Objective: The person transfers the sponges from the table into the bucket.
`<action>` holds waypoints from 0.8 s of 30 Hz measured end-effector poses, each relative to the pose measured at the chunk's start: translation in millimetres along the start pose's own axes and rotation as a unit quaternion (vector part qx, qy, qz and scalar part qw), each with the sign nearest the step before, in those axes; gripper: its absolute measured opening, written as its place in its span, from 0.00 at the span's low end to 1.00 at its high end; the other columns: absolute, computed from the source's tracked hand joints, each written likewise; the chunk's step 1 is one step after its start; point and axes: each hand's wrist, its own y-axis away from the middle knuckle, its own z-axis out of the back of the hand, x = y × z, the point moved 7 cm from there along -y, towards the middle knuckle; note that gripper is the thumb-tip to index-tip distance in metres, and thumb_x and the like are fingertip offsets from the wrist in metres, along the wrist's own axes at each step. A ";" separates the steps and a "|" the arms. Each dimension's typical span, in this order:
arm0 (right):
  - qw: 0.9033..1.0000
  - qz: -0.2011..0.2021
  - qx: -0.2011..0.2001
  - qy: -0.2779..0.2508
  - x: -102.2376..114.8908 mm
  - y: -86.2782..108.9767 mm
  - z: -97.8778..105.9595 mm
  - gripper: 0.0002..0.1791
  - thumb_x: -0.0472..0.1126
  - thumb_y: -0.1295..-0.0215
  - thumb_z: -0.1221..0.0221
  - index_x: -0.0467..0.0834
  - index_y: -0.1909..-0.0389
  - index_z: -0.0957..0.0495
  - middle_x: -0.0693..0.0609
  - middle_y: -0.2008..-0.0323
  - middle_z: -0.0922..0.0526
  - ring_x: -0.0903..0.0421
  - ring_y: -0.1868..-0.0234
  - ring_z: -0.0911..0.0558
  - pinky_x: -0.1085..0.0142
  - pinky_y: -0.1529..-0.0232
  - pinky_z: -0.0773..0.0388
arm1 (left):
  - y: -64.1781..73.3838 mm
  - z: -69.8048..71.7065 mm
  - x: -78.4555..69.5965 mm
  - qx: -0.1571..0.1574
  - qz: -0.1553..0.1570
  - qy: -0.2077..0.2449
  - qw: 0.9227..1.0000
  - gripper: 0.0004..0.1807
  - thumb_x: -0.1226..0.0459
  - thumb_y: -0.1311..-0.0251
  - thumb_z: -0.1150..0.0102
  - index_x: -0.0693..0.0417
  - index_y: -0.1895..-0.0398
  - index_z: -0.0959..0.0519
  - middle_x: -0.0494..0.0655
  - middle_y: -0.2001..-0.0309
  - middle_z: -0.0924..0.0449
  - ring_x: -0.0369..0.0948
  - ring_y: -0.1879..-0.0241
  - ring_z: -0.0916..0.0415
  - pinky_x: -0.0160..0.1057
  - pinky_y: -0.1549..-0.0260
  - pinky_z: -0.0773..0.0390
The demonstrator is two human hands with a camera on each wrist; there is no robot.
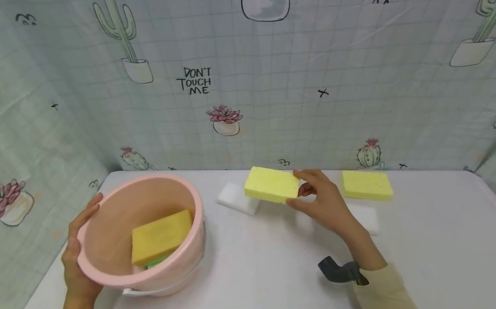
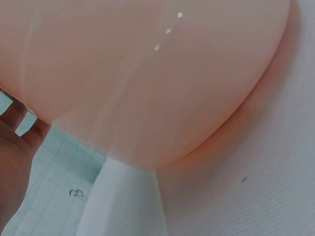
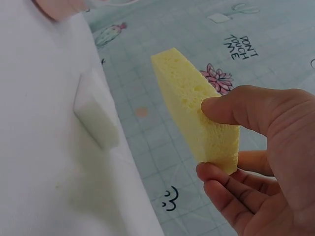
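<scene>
On the left stands a pink bucket (image 1: 135,187) with a white handle; a darker yellow sponge (image 1: 162,237) lies in it over something green, mostly hidden. My left hand (image 1: 76,265) holds the bucket's outer left side, fingers bent round the wall near the rim. In the left wrist view, the hand (image 2: 15,162) touches the bucket wall (image 2: 147,88). Above the table, my right hand (image 1: 325,202) pinches a pale yellow sponge (image 1: 271,183) by one end. The right wrist view shows the thumb on one face of this sponge (image 3: 189,108) and fingers at its lower end.
A white sponge-like block (image 1: 237,199) lies behind the held sponge. Another pale yellow sponge (image 1: 366,185) lies to the right, with a second white block (image 1: 365,218) partly behind my right wrist. A cactus-print sheet (image 1: 234,69) hangs behind the white table (image 1: 252,296).
</scene>
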 end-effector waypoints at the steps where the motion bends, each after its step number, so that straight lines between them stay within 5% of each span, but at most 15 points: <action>1: 1.000 0.002 -0.003 0.001 1.8 0.4 0.2 0.37 0.41 0.46 0.30 0.37 0.35 0.32 0.43 0.43 0.31 0.50 0.57 0.22 0.54 0.51 0.23 | -0.6 -0.3 0.1 0.001 0.000 0.001 1.000 0.29 0.59 0.32 0.70 0.59 0.30 0.42 0.53 0.26 0.56 0.48 0.28 0.57 0.37 0.36 0.40; 13: 0.999 0.032 -0.019 -0.016 28.9 1.2 4.7 0.36 0.42 0.46 0.30 0.38 0.36 0.31 0.45 0.43 0.30 0.49 0.57 0.21 0.58 0.51 0.23 | -2.3 -0.4 -0.3 0.003 -0.005 0.005 1.000 0.29 0.59 0.33 0.69 0.58 0.30 0.42 0.52 0.26 0.54 0.48 0.29 0.54 0.37 0.37 0.39; 19: 0.996 0.028 0.005 -0.082 41.9 1.1 8.9 0.34 0.39 0.45 0.30 0.42 0.36 0.30 0.46 0.43 0.29 0.52 0.56 0.22 0.56 0.49 0.24 | -2.9 -3.8 1.4 0.002 -0.006 -0.012 1.000 0.29 0.58 0.32 0.69 0.58 0.30 0.42 0.52 0.26 0.53 0.48 0.29 0.54 0.37 0.37 0.39; 24: 0.996 0.050 0.020 -0.077 59.1 -3.2 5.3 0.34 0.39 0.46 0.30 0.43 0.36 0.30 0.48 0.44 0.29 0.53 0.56 0.22 0.59 0.49 0.24 | -1.4 -4.5 -1.0 -0.001 -0.006 -0.012 1.000 0.29 0.57 0.32 0.69 0.58 0.30 0.42 0.52 0.26 0.53 0.48 0.29 0.55 0.36 0.37 0.39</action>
